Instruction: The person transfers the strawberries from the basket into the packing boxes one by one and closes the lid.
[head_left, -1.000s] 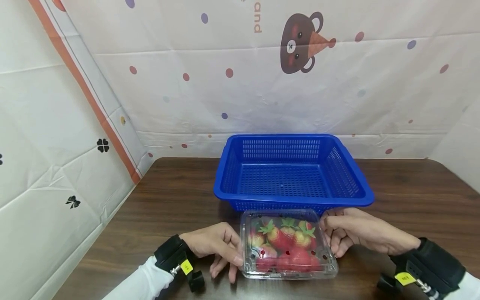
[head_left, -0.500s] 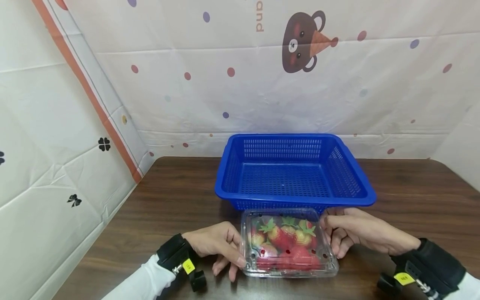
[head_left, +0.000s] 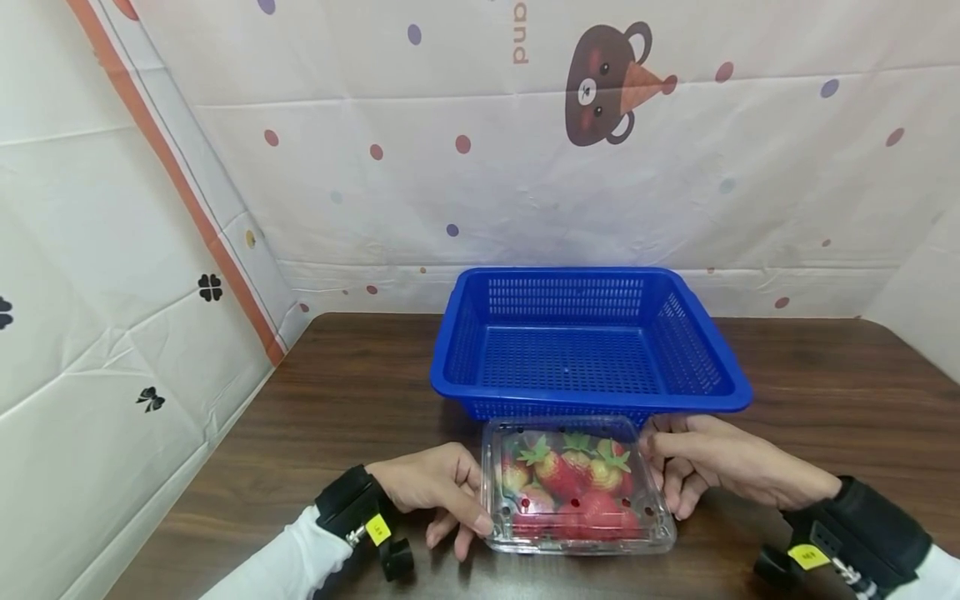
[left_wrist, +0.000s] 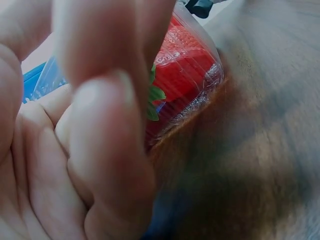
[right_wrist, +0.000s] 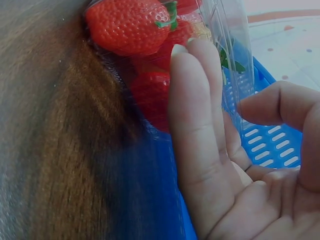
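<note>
A clear plastic clamshell of strawberries (head_left: pixel 577 517) lies on the table in the head view, its lid down over several red strawberries (head_left: pixel 558 477) with green leaves. My left hand (head_left: pixel 438 492) holds its left side, with the thumb at the near left corner. At the upper right side, my right hand (head_left: pixel 705 462) grips the rim with bent fingers. In the right wrist view, straighter fingers (right_wrist: pixel 192 110) lie along the clamshell wall. Close fingers in the left wrist view hide much of the left contact.
A blue plastic basket (head_left: pixel 588 404) with slotted walls stands just behind the clamshell. The brown wooden table (head_left: pixel 337 392) extends to both sides. A printed white cloth (head_left: pixel 337 200) hangs behind it, and another white sheet slopes down at the left.
The head view has shifted very slightly. Both hands stay at the clamshell's sides, and the clamshell and basket have hardly moved.
</note>
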